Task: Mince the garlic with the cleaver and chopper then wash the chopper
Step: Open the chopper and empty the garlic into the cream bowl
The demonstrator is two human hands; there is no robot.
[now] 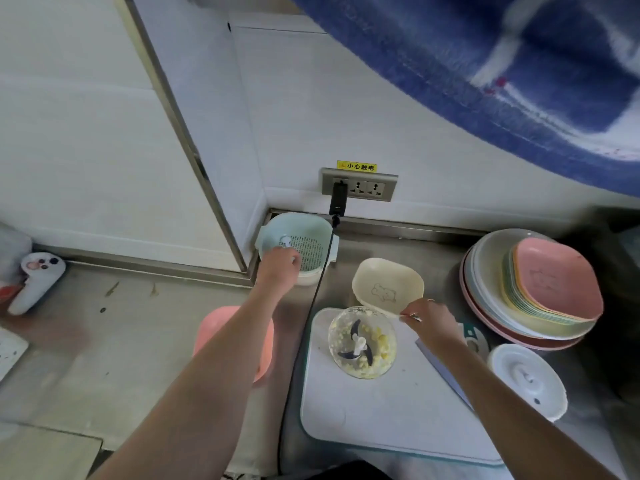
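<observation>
Grey steel table point(104, 358) carries a white rectangular cutting board point(381, 417), with a stack of pastel plastic plates point(540, 289) at right. Clear round chopper bowl point(362, 341) holding yellow garlic bits and a dark blade sits on the board's far end. Cleaver point(440, 367) lies under the right forearm. Right hand point(429, 322) pinches the rim of a tilted cream dish point(388, 285). Left hand point(278, 268) reaches into a pale blue colander point(298, 247), grip unclear.
</observation>
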